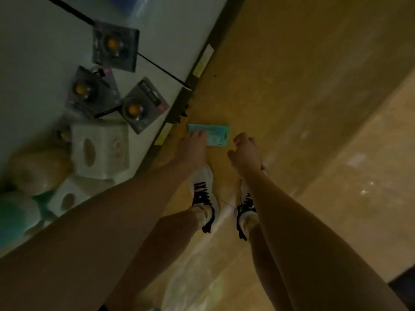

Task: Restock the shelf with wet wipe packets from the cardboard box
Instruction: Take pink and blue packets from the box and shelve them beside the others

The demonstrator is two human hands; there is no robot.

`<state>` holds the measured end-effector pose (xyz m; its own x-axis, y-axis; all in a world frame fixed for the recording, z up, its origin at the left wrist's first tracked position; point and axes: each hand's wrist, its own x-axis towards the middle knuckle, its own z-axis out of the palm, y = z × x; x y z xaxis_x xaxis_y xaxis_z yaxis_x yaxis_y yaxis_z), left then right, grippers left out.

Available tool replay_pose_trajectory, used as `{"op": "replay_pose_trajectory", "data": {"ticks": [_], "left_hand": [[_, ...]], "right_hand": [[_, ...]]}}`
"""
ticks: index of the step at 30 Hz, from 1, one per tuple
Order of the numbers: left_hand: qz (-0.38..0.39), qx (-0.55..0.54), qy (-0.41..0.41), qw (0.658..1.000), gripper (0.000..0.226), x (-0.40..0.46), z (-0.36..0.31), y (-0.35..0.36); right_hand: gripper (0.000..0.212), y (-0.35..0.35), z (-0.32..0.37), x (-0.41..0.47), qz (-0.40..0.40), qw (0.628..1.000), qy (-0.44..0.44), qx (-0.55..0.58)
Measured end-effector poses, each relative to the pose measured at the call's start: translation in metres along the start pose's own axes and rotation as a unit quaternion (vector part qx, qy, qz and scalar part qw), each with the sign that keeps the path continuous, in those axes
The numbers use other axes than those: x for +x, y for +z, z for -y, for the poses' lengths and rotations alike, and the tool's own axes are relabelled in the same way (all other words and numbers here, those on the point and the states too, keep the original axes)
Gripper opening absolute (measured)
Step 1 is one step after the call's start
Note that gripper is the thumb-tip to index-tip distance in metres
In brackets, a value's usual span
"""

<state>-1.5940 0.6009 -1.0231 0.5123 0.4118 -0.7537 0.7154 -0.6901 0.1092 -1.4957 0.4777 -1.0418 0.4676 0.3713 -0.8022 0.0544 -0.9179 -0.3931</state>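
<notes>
Care is needed: the teal wet wipe packet (212, 134) lying flat on the tan floor (292, 86), just off the shelf edge (179, 104), is best pinched by its near edge. It is touched by the left hand (193, 147), fingers extended; the right hand (244, 151) is held just beside it, loosely curled, holding nothing.

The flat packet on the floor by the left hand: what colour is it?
Light teal, seen in the head view: the packet lies on the tan floor.
</notes>
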Motion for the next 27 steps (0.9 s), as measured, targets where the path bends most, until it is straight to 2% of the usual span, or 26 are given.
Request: {"op": "replay_pose_trajectory", "data": {"ticks": [6,10,13,20,27], "left_hand": [[0.011,0.103,0.052,0.993,0.081,0.097,0.017,0.086],[-0.079,0.166,0.055,0.981,0.065,0.12,0.016,0.117],[-0.07,0.163,0.049,0.983,0.066,0.118,0.015,0.115],[-0.01,0.042,0.033,0.999,0.074,0.016,-0.008,0.04],[-0.025,-0.007,0.0,1.0,0.08,-0.14,-0.048,-0.124]], "right_hand": [[0.034,0.057,-0.036,0.084,-0.01,1.0,0.023,0.008],[0.037,0.071,-0.059,0.1,-0.001,1.0,0.028,-0.003],[0.039,0.066,-0.066,0.089,0.008,0.999,0.035,-0.012],[0.039,0.007,-0.018,-0.013,0.01,0.999,0.012,-0.042],[0.036,-0.113,0.091,-0.173,0.009,0.995,-0.063,-0.079]]}}
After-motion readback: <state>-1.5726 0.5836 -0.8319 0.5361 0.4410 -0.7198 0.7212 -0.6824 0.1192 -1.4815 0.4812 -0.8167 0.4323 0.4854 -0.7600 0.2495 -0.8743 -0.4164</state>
